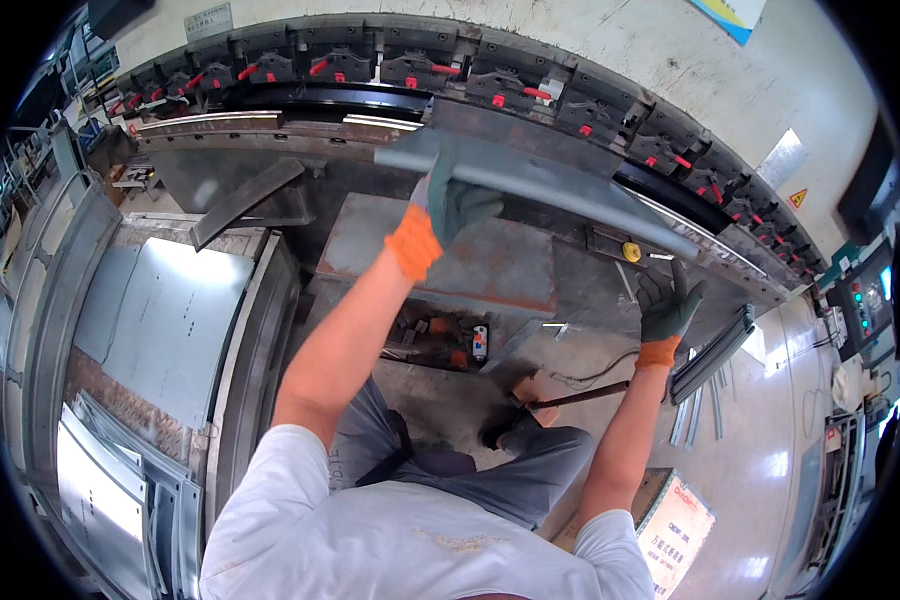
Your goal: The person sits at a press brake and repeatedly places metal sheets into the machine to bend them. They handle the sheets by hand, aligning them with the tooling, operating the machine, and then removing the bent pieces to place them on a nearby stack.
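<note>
A long grey sheet-metal strip (540, 183) is held up in front of the press brake (390, 70), running from centre-far down toward the right.

Risks, as judged:
- The strip is long and thin, w/ only two support points; sag or twist could be caused if one end is let drop, and the strip could slip out of line w/ the tooling.
- The left hand (457, 205) sits very near the clamps and die line; a pinch could result if the fingers are kept between strip and tooling.
- The right hand (667, 308) appears to be under the strip's right end w/ little contact, so that end could slide off. Sheet edges are sharp; gloves are worn on both hands.
- A foot pedal and cable (590, 378) lie on the floor near the feet; a trip or snag is possible.

Pose: the left arm is stretched up and far, glove fingers closed around the strip near its left end. The right arm is raised to the right, fingers spread wide, palm up toward the strip's lower end; contact can't be told for sure. More sheets (160, 310) lie stacked at left.
</note>
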The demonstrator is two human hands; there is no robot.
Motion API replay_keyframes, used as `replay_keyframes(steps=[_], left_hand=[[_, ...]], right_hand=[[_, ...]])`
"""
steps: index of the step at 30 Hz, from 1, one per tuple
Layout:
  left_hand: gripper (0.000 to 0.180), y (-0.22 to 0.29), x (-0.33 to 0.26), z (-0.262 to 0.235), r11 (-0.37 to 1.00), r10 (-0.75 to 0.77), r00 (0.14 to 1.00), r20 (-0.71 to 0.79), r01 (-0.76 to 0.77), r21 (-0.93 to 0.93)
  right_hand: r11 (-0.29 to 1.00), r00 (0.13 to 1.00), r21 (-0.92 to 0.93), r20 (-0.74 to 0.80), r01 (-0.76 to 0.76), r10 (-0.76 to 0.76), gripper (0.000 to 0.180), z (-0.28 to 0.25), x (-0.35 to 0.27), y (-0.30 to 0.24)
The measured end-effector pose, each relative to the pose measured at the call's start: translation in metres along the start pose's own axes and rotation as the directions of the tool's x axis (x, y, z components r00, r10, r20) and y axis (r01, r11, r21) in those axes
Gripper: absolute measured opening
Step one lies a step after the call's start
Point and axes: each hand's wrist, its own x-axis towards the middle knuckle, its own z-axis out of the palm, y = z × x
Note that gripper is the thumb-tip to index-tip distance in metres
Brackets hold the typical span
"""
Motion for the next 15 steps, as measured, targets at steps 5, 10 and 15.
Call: replay_keyframes(steps=[5, 10, 15], left_hand=[[0.067, 0.036, 0.061, 0.043, 0.994, 0.048, 0.998, -0.037, -0.045, 0.095], [0.064, 0.029, 0.037, 0.045, 0.979, -0.083, 0.981, -0.174, 0.112, 0.168], [0.060, -0.011, 0.006, 0.104, -0.158, 0.409, 0.667, 0.623, -0.620, 0.768]], right_hand=[[0.981, 0.994, -0.162, 0.021, -0.104, 0.108, 0.073, -0.043, -0.036, 0.019], [0.941, 0.934, 0.051, -0.114, -0.335, 0.338, 0.060, -0.119, -0.111, 0.106], [0.890, 0.882, 0.079, -0.120, -0.450, 0.457, 0.045, -0.203, -0.198, 0.227]])
